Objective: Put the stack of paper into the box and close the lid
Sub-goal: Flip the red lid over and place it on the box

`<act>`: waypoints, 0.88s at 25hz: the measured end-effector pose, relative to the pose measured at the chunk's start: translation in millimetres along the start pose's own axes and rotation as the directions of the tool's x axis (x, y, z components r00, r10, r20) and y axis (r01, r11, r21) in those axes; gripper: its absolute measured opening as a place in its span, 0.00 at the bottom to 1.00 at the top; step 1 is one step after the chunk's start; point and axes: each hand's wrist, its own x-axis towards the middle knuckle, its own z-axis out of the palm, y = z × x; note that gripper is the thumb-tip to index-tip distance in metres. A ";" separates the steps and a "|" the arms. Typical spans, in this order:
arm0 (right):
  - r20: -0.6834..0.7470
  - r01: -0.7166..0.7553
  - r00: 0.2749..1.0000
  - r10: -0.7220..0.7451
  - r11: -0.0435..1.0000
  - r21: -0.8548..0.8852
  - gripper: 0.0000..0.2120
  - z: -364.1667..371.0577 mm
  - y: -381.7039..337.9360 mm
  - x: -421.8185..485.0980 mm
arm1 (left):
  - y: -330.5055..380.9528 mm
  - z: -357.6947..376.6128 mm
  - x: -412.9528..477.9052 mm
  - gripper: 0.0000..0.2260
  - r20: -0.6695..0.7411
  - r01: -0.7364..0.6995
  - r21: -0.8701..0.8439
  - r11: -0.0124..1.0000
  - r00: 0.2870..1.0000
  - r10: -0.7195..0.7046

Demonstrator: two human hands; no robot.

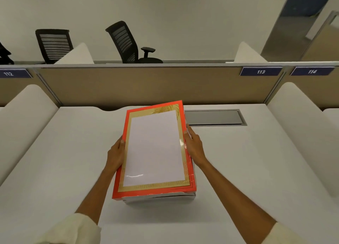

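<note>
An orange lid (154, 148) with a gold border and a clear window lies over the box (159, 198), slightly skewed, its near left corner jutting past the box's grey base. White paper shows through the window. My left hand (116, 152) grips the lid's left edge, thumb on top. My right hand (193, 144) holds the lid's right edge with fingers along the side. The box stands in the middle of the white desk (64, 161).
A grey cable hatch (213, 117) is set into the desk behind the box on the right. A tan partition (128, 86) closes the far side, white side dividers (302, 130) flank the desk, and black office chairs (128, 44) stand beyond.
</note>
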 end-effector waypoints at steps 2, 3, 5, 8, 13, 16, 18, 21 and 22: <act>-0.008 -0.017 1.000 0.017 1.000 -0.015 0.18 1.3 13.7 3.4 | -1.7 12.0 -0.9 0.25 -0.014 0.000 0.024 1.000 1.000 0.000; 0.002 -0.023 1.000 0.024 0.999 -0.031 0.19 1.6 20.2 5.7 | -4.4 16.8 -0.8 0.25 -0.022 0.000 0.037 0.999 1.000 0.001; 0.024 -0.050 0.998 0.052 0.994 -0.097 0.22 1.9 30.9 9.8 | -10.8 24.1 -0.6 0.24 -0.037 0.009 0.074 0.997 0.999 -0.006; 0.016 -0.088 0.996 0.091 0.989 -0.115 0.21 2.1 40.7 14.5 | -17.7 32.1 2.3 0.23 -0.051 0.003 0.108 0.994 0.999 0.003; 0.002 -0.119 0.993 0.119 0.991 -0.061 0.20 4.8 58.5 20.8 | -26.0 40.1 13.0 0.22 -0.076 0.015 0.158 0.987 0.997 -0.003; -0.012 -0.132 0.991 0.132 0.989 -0.060 0.19 6.0 62.5 22.6 | -30.6 43.6 19.3 0.22 -0.069 0.031 0.175 0.984 0.997 -0.019; -0.025 -0.145 0.989 0.144 0.988 -0.050 0.20 7.8 67.3 24.3 | -33.5 45.8 22.3 0.22 -0.063 0.027 0.179 0.984 0.998 -0.016; -0.028 -0.148 0.989 0.146 0.987 -0.064 0.19 10.2 76.7 24.1 | -38.1 48.2 22.5 0.22 -0.062 0.018 0.177 0.984 0.998 -0.007; -0.031 -0.143 0.990 0.141 0.988 -0.066 0.19 10.4 79.5 23.9 | -40.2 48.7 22.6 0.22 -0.062 0.019 0.181 0.983 0.998 -0.008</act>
